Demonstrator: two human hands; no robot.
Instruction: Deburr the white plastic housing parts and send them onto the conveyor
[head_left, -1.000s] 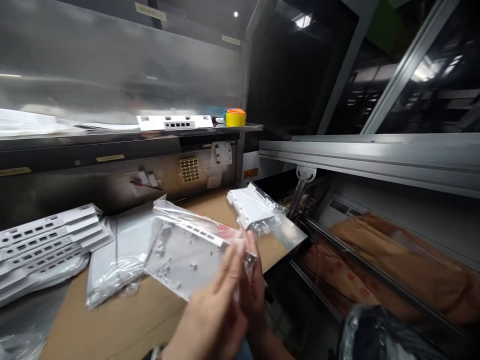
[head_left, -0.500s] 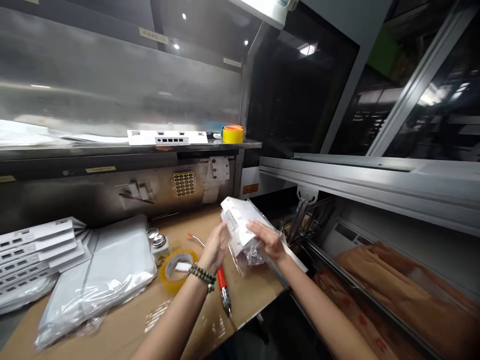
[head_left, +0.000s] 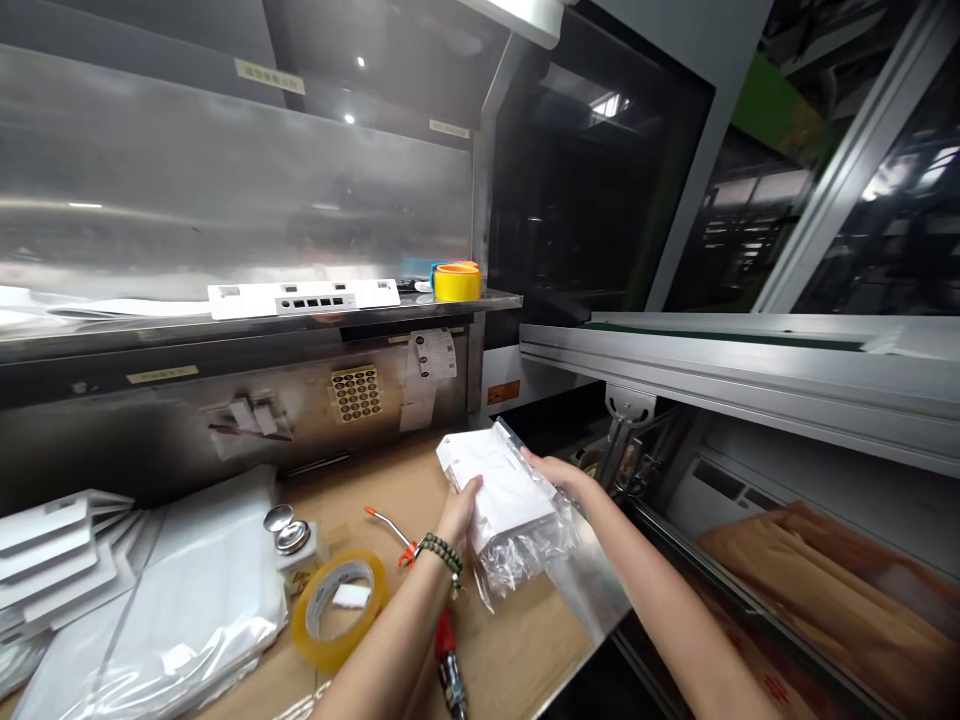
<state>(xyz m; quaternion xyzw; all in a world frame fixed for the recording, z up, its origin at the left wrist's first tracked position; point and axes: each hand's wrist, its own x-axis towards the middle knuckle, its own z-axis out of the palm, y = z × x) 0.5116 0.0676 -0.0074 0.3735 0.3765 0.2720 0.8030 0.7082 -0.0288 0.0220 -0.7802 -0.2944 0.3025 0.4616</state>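
Note:
A stack of white plastic panels (head_left: 499, 480) partly in clear plastic bags (head_left: 521, 550) lies at the right end of the bench. My left hand (head_left: 460, 512) grips its left side, thumb on the top face, other fingers hidden. Along the right edge my right hand (head_left: 561, 474) is closed on the stack, with its fingertips out of sight behind it. Crumpled film spreads from the stack's near end. Below my left wrist is a red-handled tool (head_left: 445, 640) with a bent, orange-tipped end, partly covered by my forearm.
A roll of clear yellowish tape (head_left: 306, 630) lies left of my forearm, near a small bottle with a metal lid (head_left: 292, 538). Bagged sheets (head_left: 195, 600) and fanned white panels (head_left: 52, 560) fill the left. A shelf (head_left: 300, 325) runs above; a metal rail (head_left: 720, 365) stands right.
The panel stack now lies with its broad plain face up. My left hand has come onto its left side, and my right hand has shifted from its top to the right edge.

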